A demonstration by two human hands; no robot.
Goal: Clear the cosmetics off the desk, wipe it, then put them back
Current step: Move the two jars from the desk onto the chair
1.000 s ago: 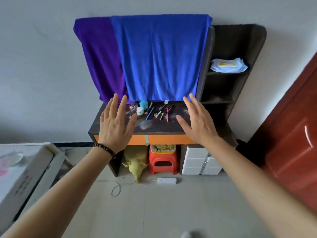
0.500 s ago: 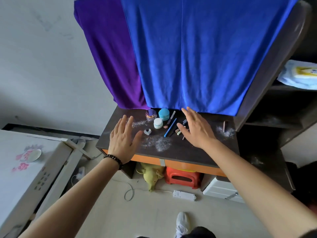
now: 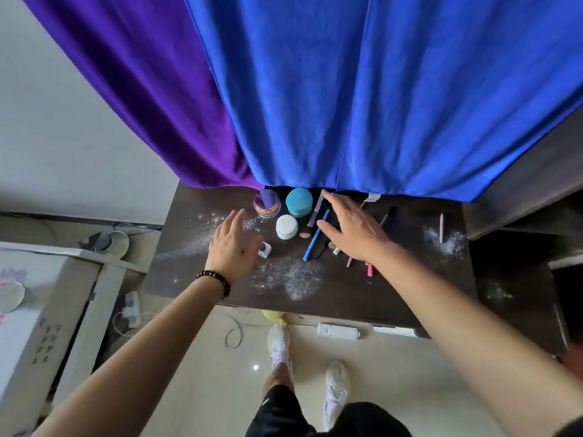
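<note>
The dark desk [image 3: 347, 294] is dusted with white powder and carries a clear jar with a purple lid [image 3: 267, 205], a teal round jar [image 3: 299, 201], a small white jar [image 3: 286, 226], a tiny glass bottle [image 3: 264, 249], a blue pencil [image 3: 315, 236] and several brushes and pencils, some under my right hand. My left hand [image 3: 232, 247] hovers open just left of the tiny bottle. My right hand [image 3: 351, 230] is spread open over the brushes, holding nothing. A lone pencil [image 3: 441, 227] lies far right.
A purple cloth [image 3: 151, 89] and a blue cloth [image 3: 378, 89] hang behind the desk, their hems touching the back jars. A dark shelf unit [image 3: 520, 200] stands at right. A white appliance [image 3: 28, 310] sits at left. A power strip [image 3: 338, 330] and cables lie on the floor by my feet.
I have stepped closer and now look almost straight down on the desk. Both hands have moved forward, over the cosmetics, still holding nothing.
</note>
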